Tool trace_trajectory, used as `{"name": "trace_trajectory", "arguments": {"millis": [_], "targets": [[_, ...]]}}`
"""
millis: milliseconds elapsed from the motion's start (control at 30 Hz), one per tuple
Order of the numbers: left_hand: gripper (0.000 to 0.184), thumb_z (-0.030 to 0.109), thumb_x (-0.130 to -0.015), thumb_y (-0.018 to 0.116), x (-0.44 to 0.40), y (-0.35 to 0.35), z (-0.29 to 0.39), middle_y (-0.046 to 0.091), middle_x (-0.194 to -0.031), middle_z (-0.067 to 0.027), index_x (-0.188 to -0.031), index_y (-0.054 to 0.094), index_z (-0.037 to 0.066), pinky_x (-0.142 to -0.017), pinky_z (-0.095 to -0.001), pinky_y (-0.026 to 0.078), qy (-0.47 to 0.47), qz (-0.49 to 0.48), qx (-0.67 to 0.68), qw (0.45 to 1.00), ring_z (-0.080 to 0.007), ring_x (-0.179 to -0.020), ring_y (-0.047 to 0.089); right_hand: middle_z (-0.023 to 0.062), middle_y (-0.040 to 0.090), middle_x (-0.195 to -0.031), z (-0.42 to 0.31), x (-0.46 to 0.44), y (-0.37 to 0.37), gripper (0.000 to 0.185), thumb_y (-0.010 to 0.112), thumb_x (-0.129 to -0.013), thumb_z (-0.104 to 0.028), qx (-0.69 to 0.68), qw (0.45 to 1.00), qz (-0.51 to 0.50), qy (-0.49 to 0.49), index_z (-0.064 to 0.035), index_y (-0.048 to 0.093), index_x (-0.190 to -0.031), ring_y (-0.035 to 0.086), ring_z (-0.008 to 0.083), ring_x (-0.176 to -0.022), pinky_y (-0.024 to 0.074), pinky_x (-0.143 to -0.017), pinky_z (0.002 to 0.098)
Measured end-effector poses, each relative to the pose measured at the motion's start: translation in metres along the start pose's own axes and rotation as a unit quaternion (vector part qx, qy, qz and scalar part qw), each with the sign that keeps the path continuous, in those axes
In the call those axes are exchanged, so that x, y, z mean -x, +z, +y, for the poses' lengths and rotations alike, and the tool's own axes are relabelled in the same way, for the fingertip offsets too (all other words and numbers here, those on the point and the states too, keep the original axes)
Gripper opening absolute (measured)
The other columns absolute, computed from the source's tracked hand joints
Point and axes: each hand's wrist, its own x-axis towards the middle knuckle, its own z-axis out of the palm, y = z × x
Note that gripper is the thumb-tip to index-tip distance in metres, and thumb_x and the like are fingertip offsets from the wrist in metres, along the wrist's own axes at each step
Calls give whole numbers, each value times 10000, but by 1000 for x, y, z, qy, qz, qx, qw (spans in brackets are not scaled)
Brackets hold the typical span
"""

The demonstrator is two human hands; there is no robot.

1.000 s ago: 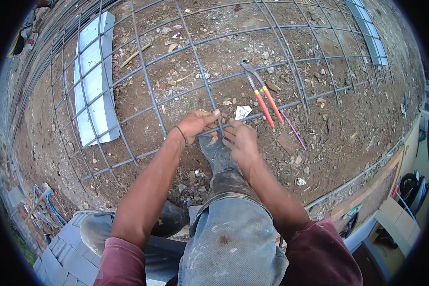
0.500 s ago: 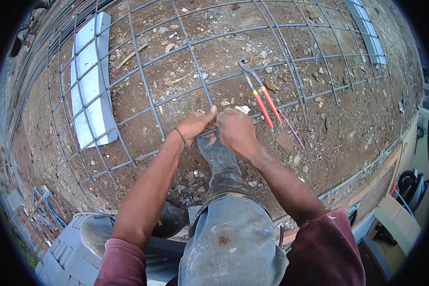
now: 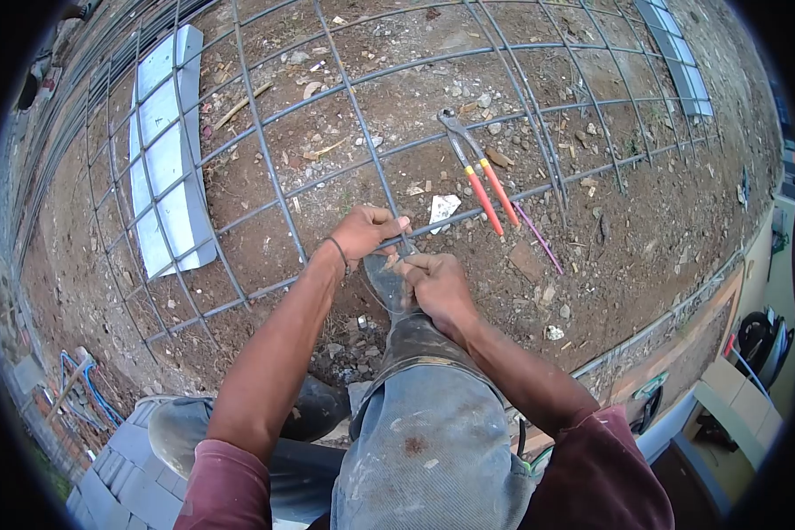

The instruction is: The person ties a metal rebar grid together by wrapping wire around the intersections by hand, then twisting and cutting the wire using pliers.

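Note:
A grid of thin steel rebar (image 3: pixel 265 146) spreads over the ground before me. My left hand (image 3: pixel 368 233) is closed at a crossing on its near edge, the thumb on top and fingers around the bar. Just below and right of that crossing, my right hand (image 3: pixel 440 284) is pinched closed in front of my boot (image 3: pixel 385 281). A thin tie wire (image 3: pixel 382 299) curves faintly by its fingertips; its ends are hidden. Long-handled cutters with red-orange grips (image 3: pixel 484 196) lie across the grid to the right, beside a thin purple stick (image 3: pixel 539 238).
Light metal sheets (image 3: pixel 163 150) lie under the grid at the left and far right (image 3: pixel 680 57). More bars (image 3: pixel 57 115) are bundled at the upper left. Grey tiles (image 3: pixel 119 477) stand at lower left. A white fragment (image 3: pixel 443 210) lies near my hands among stones.
My right hand has moved down and toward me, away from the crossing, uncovering the bar and the white fragment. My left hand stays at the crossing.

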Motion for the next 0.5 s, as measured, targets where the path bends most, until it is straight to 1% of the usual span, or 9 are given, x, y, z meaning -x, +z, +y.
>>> {"name": "trace_trajectory", "arguments": {"millis": [33, 67, 133, 200, 267, 333, 367, 433, 500], "targets": [[314, 327, -974, 725, -1, 0, -2, 702, -833, -24, -989, 759, 15, -641, -274, 498, 2, -6, 6, 1000, -92, -677, 590, 71, 654, -701, -7, 2, -1, 198, 612, -982, -111, 94, 995, -13, -35, 16, 716, -870, 606, 120, -611, 465, -540, 283], [317, 332, -971, 728, -4, 0, -3, 706, -833, -26, -987, 759, 17, -641, -279, 499, 4, -14, 12, 1000, -93, -679, 595, 71, 654, -701, -12, -2, -8, 198, 612, -982, -111, 95, 995, -12, -36, 16, 716, -870, 606, 120, -611, 465, -540, 283], [320, 336, -969, 731, -2, 1, -1, 707, -829, -29, -985, 759, 17, -641, -277, 498, 3, -17, 13, 1000, -92, -683, 600, 69, 643, -678, -28, -15, -24, 215, 565, -964, -86, 279, 955, -31, -90, -7, 731, -852, 581, 117, -589, 434, -510, 300], [323, 340, -967, 733, 0, -2, 0, 709, -825, -31, -984, 759, 18, -641, -276, 497, 1, -15, 15, 1000, -91, -686, 605, 68, 635, -668, -52, -22, -36, 208, 554, -947, -77, 292, 953, -42, -72, 1, 724, -855, 576, 126, -580, 440, -510, 311], [305, 324, -951, 755, -2, -2, -1, 709, -817, -37, -990, 755, 22, -614, -260, 483, -26, -13, 4, 1000, -86, -684, 609, 68, 627, -657, -63, -30, -43, 204, 543, -930, -69, 307, 949, -51, -50, 10, 717, -858, 570, 135, -571, 446, -510, 321], [280, 295, -939, 771, -1, -4, 5, 713, -829, -40, -991, 752, 20, -613, -258, 495, -31, -33, 27, 999, -90, -689, 617, 70, 601, -635, -62, -44, -50, 176, 549, -949, -58, 185, 978, -88, 38, 32, 691, -898, 554, 140, -549, 479, -522, 339], [259, 267, -926, 787, 0, -4, 7, 718, -841, -43, -992, 749, 19, -613, -257, 508, -38, -51, 49, 997, -93, -693, 624, 70, 601, -635, -63, -51, -53, 176, 549, -949, -58, 185, 978, -87, 39, 32, 691, -898, 554, 140, -549, 479, -522, 339], [239, 237, -914, 797, -4, -4, 4, 722, -860, -45, -996, 742, 19, -632, -256, 531, -42, -46, 59, 996, -100, -710, 638, 71, 590, -662, -67, -58, -51, 149, 539, -978, -44, -16, 986, -87, 143, 46, 658, -974, 551, 142, -537, 518, -539, 367], [223, 207, -902, 807, -7, -5, 3, 727, -879, -47, -1000, 734, 20, -650, -255, 554, -45, -43, 69, 996, -106, -727, 652, 58, 576, -667, -76, -53, -50, 167, 522, -982, -33, -47, 984, -66, 157, 62, 656, -953, 549, 136, -545, 516, -551, 352]]}}
